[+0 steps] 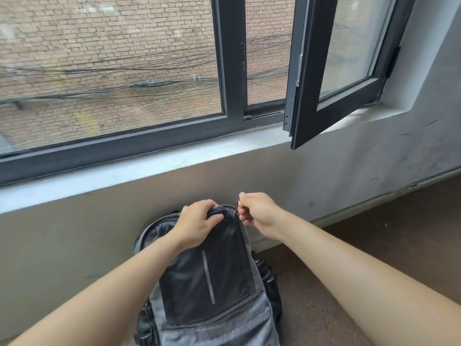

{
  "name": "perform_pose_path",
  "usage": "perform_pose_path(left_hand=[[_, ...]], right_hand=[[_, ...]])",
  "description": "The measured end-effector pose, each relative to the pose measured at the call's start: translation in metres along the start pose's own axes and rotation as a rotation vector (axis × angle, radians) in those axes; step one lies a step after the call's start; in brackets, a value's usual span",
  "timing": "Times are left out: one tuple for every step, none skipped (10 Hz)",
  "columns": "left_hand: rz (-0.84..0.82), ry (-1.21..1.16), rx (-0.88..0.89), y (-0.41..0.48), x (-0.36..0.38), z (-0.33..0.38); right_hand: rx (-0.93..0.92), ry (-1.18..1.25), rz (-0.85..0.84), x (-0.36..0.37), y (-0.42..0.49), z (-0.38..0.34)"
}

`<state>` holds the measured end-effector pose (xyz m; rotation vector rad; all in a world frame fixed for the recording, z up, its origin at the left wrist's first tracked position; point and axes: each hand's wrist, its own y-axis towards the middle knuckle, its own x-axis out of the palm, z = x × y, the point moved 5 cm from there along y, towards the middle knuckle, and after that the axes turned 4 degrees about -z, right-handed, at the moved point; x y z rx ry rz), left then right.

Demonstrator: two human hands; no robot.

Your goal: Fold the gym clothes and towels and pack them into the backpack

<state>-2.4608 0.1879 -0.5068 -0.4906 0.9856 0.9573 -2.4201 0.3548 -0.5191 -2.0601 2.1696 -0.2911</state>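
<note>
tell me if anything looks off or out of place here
Nothing looks spilled or damaged. The left hand grips the top of the backpack and the right hand pinches the zipper pull. The only oddities are the window sash hanging open into the room and dark scuffs on the wall. No clothes or towels show.

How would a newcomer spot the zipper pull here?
Below the window sill stands a grey backpack. At its top corner, the right hand pinches the zipper pull: a small metal tab, unlike the fabric edge the left hand grips.
</note>
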Motion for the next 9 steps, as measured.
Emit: perform_pose_path(left_hand=[[-0.007, 0.043, 0.017, 0.000, 0.000, -0.001], [0.012, 0.166, 0.051, -0.001, -0.002, 0.002], [0.043, 0.261, 0.050, -0.005, -0.011, 0.001], [0.061, 0.339, 0.009, -0.013, -0.026, -0.008], [0.054, 0.422, -0.024, -0.028, -0.039, -0.016], [0.040, 0.425, -0.025, -0.045, -0.048, -0.022], [0.041, 0.293, -0.037, -0.060, -0.067, -0.025], [0.018, 0.154, -0.054, -0.073, -0.084, -0.023], [-0.033, -0.014, -0.087, -0.089, -0.099, -0.021]], right_hand=[[-0.028, 0.039, -0.012, 0.000, 0.002, -0.002], [0.006, 0.045, -0.007, -0.006, -0.001, 0.004], [0.064, -0.063, 0.075, -0.022, -0.006, 0.010], [0.090, -0.332, 0.184, -0.045, -0.012, 0.016], [0.061, -0.717, 0.200, -0.058, -0.020, 0.015], [0.081, -1.004, 0.071, -0.056, -0.032, 0.010], [0.125, -1.321, -0.165, -0.041, -0.048, 0.004], [0.130, -1.551, -0.352, -0.028, -0.071, -0.006], [0.107, -1.610, -0.382, -0.022, -0.086, -0.031]])
